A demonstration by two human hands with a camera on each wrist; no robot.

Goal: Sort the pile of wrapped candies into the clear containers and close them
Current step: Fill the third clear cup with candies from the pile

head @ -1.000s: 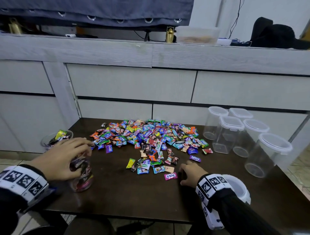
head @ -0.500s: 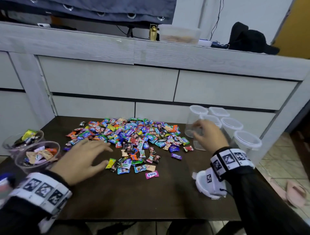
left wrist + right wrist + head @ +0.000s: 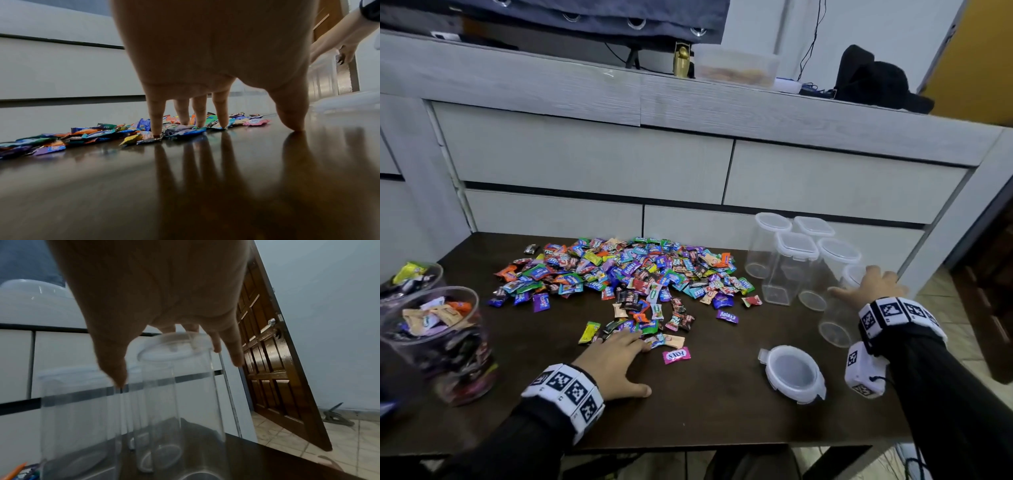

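On the table's right side, the right hand (image 3: pixel 873 286), fingers spread, is reaching over an open jar (image 3: pixel 837 320) crowded among lidded jars (image 3: pixel 792 263), risking toppling them, while the flat left hand (image 3: pixel 616 356) is pressing candies (image 3: pixel 626 270).

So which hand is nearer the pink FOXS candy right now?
Left. The left hand rests on the table just left of the pink FOXS candy, fingertips on nearby candies; the right hand is far off to the right, on an empty container.
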